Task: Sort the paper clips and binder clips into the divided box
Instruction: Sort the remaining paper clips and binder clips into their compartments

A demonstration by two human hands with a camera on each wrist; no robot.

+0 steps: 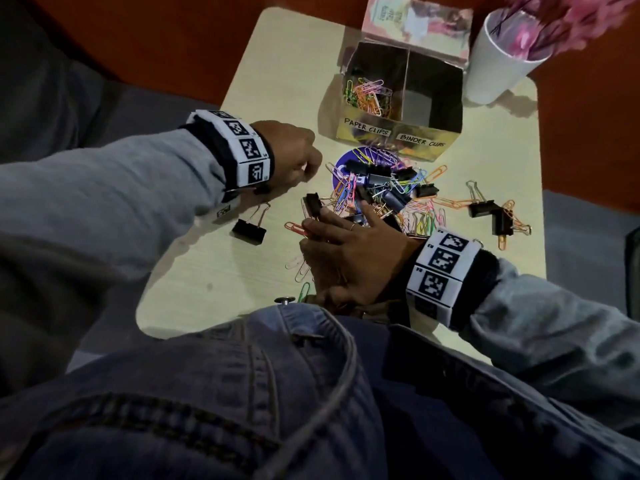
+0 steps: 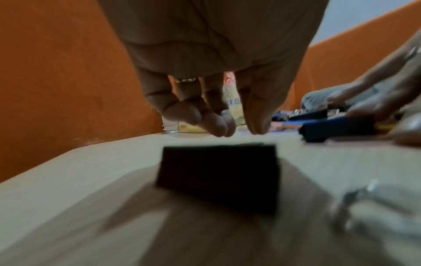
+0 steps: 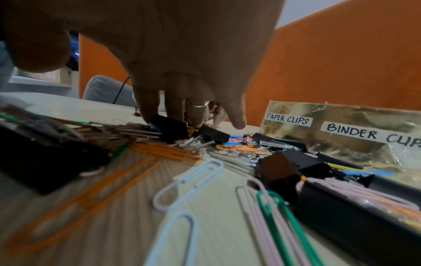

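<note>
A gold divided box [image 1: 398, 135] stands at the back of the table. Its left compartment, labelled PAPER CLIPS, holds coloured paper clips [image 1: 369, 95]; the right one, labelled BINDER CLIPS [image 3: 364, 134], looks dark and bare. A mixed pile of clips [image 1: 388, 192] lies in front of it. My right hand [image 1: 317, 223] reaches into the pile's left side with fairly straight fingers, and its fingertips [image 3: 148, 115] touch a black binder clip [image 3: 169, 130]. My left hand [image 2: 237, 129] hovers left of the pile with loosely curled fingers that hold nothing I can see. Under its wrist lies another black binder clip [image 2: 218, 171].
A white cup [image 1: 495, 71] of pink flowers stands right of the box, with a pink carton [image 1: 415, 22] behind it. A purple disc [image 1: 346, 164] lies under the pile. Two joined binder clips [image 1: 491, 213] sit at the right. My denim knee covers the table's front edge.
</note>
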